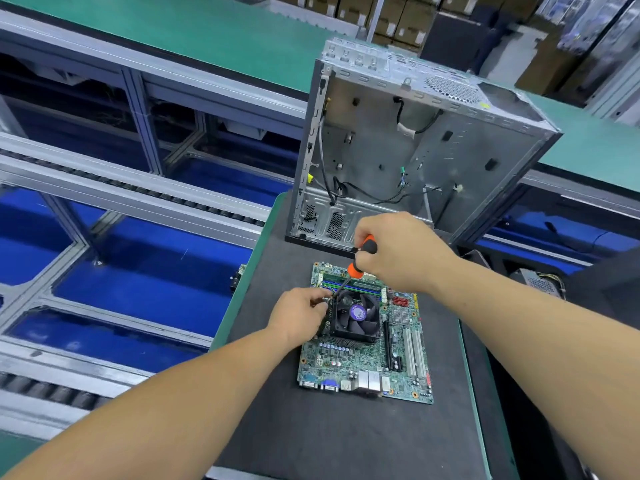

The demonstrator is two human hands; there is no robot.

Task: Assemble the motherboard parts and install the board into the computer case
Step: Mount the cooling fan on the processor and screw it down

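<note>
The left hand [300, 315] pinches at the cooler fan's [356, 315] left corner, on the motherboard [367, 362] lying lengthwise near-to-far on the surface [346, 438]. The right hand [398, 252] grips the screwdriver [356, 268], tip slanting down-left.

Just below the fingers [320, 299], the motherboard [363, 362] is glossy green laminate with shiny metal ports; its fan [355, 315] is matt black plastic; the screwdriver [362, 258] in the fingers has an orange-and-black rubbery grip; beyond them, the computer case [450, 147] is dull bare sheet metal; the table [346, 441] wears a matt dark mat
</note>
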